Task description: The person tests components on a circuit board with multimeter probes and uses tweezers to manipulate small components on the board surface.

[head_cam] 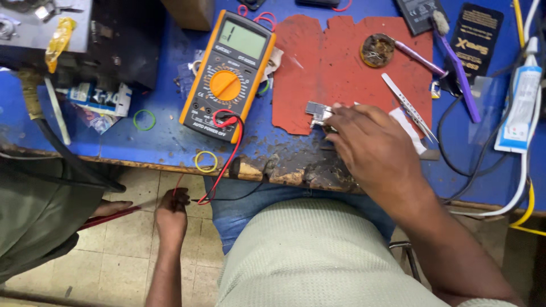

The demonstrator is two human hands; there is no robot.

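Note:
My right hand (372,145) rests on the worn front of the blue workbench (165,139), fingertips pinching a small metal electronic part (317,112) at the edge of a red mat (341,62). Below the bench edge, over the tiled floor, my left hand (172,209) is closed around the red and black test leads (233,150). These leads run up to an orange and grey multimeter (229,74) lying left of the mat. A red probe (111,218) sticks out leftward from my left hand.
Another person in olive clothing sits at the left, their hand (111,207) next to the red probe. Tweezers (408,105), a round tin (377,50), a purple brush (455,68), a white tube (518,102), cables and rubber bands (206,161) lie on the bench.

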